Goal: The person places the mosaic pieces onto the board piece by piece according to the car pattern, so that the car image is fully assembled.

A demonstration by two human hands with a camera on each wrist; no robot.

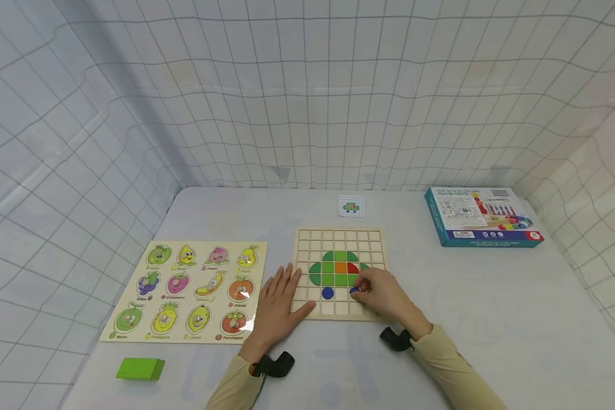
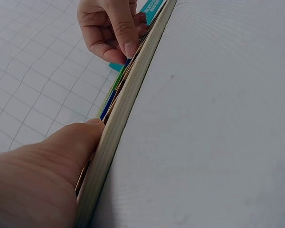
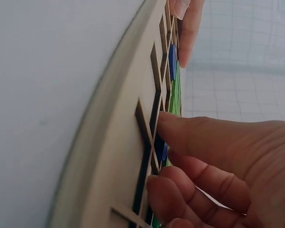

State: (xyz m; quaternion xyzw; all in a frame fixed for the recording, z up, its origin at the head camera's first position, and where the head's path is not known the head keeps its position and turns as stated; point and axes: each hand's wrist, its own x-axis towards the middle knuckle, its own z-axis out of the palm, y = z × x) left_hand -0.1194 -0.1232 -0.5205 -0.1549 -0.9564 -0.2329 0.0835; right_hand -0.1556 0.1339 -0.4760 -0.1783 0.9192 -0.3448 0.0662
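A wooden grid board holds a pattern of coloured tiles: green ones, an orange square and a red tile. One blue disc sits in a cell below the green tiles. My right hand pinches a second blue disc between thumb and curled fingers at a cell to the right of the first. In the right wrist view this blue disc lies partly hidden by the fingers. Spread over the board's left edge, my left hand rests with straight fingers, its thumb on the lower-left cells.
A fruit puzzle board lies to the left. A green block is at the front left. Behind the grid board lies a small picture card showing a similar pattern. A flat toy box stands at the back right.
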